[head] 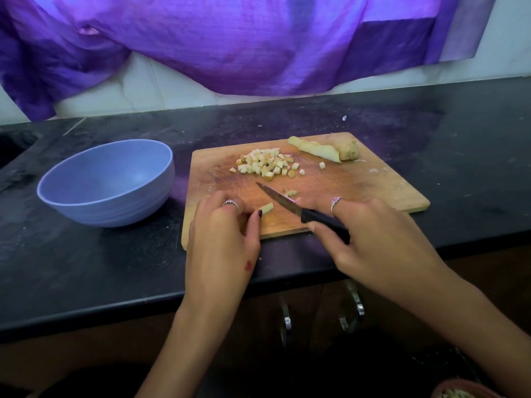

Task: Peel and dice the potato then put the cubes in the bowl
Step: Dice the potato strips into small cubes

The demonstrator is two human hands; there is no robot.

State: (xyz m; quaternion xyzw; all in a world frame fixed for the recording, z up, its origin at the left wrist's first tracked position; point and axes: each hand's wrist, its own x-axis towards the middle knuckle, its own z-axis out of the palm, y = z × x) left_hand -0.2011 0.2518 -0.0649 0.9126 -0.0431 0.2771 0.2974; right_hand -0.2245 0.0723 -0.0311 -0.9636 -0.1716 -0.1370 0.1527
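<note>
The left hand (222,225) pinches a potato strip (266,208) on the cutting board (359,191). The right hand (370,234) grips the knife (290,203), blade pointing to ten o'clock between the hands. Diced cubes (265,165) lie at twelve o'clock, the remaining potato (327,149) at one, the bowl (106,182) at nine on the counter (86,268).

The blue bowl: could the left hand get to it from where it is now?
Probably yes. The bowl sits just left of the left hand, with bare counter between them, though that hand holds a potato strip.
</note>
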